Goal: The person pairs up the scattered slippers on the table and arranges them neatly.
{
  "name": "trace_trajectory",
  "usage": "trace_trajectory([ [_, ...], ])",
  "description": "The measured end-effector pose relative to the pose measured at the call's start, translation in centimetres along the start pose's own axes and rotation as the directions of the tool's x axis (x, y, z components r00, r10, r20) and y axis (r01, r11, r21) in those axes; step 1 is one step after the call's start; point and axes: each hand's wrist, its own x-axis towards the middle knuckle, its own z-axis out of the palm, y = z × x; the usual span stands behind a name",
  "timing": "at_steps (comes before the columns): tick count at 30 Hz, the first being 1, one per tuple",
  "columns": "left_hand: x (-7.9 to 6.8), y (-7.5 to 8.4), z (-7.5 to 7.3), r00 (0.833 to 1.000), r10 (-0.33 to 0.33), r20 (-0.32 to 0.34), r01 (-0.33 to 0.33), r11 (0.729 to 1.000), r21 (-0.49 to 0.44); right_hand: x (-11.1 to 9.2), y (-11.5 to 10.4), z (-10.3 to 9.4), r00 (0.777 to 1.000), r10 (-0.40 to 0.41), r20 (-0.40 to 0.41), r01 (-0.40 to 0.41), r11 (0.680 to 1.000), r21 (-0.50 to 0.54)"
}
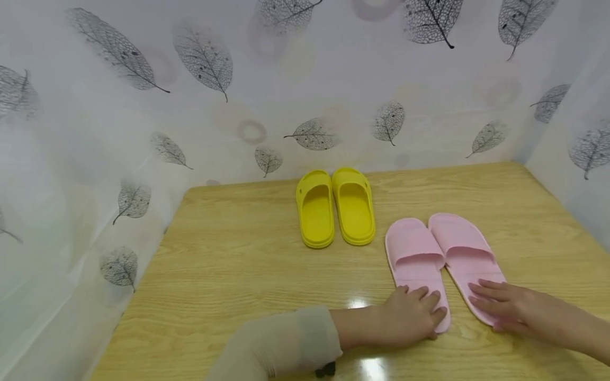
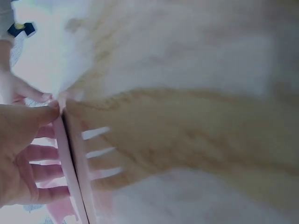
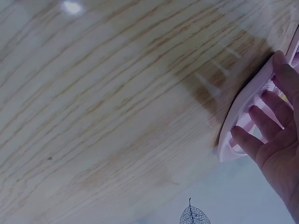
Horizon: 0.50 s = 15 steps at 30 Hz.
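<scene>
A pair of light pink slippers lies side by side on the right part of the wooden table. On the heel of the left pink slipper (image 1: 416, 272) rests my left hand (image 1: 410, 316), its fingers spread over the sole. My right hand (image 1: 512, 307) touches the heel part of the right pink slipper (image 1: 472, 264) with extended fingers. In the left wrist view, the left thumb (image 2: 52, 111) meets the slipper's edge. The right wrist view has the right hand (image 3: 280, 140) with its thumb at the pink rim (image 3: 247, 88) and the other fingers over the sole.
Two yellow slippers (image 1: 316, 222) stand together farther back, left of the pink pair. The wooden tabletop (image 1: 229, 264) is bordered behind and at the sides by white leaf-print sheeting (image 1: 305, 79). A small black object (image 1: 326, 369) shows beside the left sleeve.
</scene>
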Motion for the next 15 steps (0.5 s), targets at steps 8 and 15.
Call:
trace_trajectory([
  [8, 0.4, -0.5, 0.1, 0.999, 0.005, 0.046, -0.002, 0.997, -0.073, -0.1, 0.4, 0.0, 0.996, 0.064, 0.062, -0.065, 0.998, 0.001],
  [15, 0.6, -1.0, 0.1, 0.999, -0.016, 0.052, 0.023, 0.992, -0.123, 0.2, 1.1, 0.2, 0.989, 0.104, 0.108, -0.108, 0.994, 0.029],
])
